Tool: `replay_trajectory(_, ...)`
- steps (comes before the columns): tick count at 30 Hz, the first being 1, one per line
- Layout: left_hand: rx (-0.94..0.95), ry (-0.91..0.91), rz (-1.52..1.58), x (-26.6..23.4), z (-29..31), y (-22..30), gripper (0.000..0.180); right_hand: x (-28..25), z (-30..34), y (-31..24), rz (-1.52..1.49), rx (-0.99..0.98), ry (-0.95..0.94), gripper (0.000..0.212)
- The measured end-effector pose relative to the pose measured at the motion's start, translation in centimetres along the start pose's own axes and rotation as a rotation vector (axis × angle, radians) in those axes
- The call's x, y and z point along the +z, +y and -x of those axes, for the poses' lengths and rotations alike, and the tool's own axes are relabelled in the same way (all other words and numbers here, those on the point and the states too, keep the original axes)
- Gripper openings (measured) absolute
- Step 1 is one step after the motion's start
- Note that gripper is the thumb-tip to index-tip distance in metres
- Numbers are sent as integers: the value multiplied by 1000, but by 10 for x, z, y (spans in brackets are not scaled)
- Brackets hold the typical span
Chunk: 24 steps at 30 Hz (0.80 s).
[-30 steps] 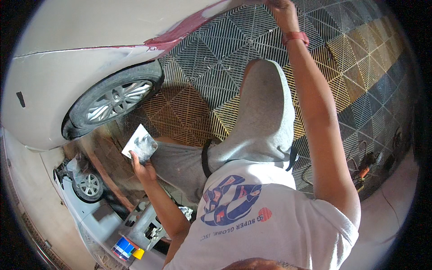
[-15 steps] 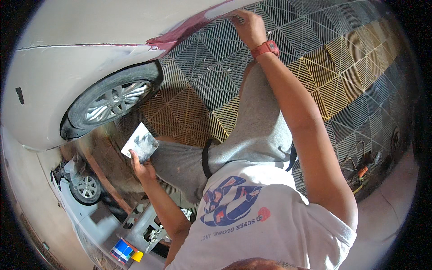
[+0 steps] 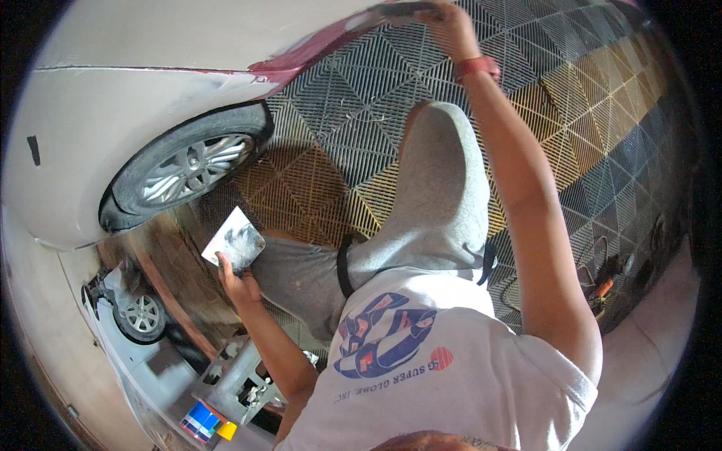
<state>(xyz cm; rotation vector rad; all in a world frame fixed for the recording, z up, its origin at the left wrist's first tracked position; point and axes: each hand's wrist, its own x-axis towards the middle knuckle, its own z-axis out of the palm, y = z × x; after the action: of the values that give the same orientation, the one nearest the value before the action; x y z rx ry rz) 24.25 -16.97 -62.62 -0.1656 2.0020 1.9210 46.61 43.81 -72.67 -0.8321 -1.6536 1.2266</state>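
Observation:
My left hand grips a thin white square plate by its lower edge. Dark grey paste is smeared over part of it. At the top of the view my right hand, slightly blurred, reaches to the lower edge of a pale car body. Its fingers are bent together, and anything in them is hidden or too small to name. A dark strip runs along the panel by the fingertips. Maroon paint shows along the same edge. A red watch is on my right wrist.
The car's wheel stands to the left, close to the white plate. Ribbed grey and yellow floor tiles lie below. A second vehicle's wheel and a blue tin are at lower left. An orange-handled tool lies at right.
My right hand has moved to the right along the panel's lower edge, and a dark strip now shows left of its fingers. My left hand and the plate have hardly moved.

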Motion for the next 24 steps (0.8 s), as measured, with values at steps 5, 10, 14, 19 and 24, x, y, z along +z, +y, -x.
replay_trajectory(5,-2,39,-35,-3,4,-2,70,2,3,-31,205,10,153,22)
replay_trajectory(10,-4,29,-36,-4,0,-1,69,39,24,-6,480,-241,120,22)
replay_trajectory(14,12,-31,-44,-6,-1,-2,68,-5,2,19,160,-141,270,25)
replay_trajectory(19,3,32,-38,-5,4,-4,67,-33,-10,-16,-70,37,206,21)
replay_trajectory(24,-10,-86,-78,-1,-8,-1,68,22,1,-5,374,-127,147,28)
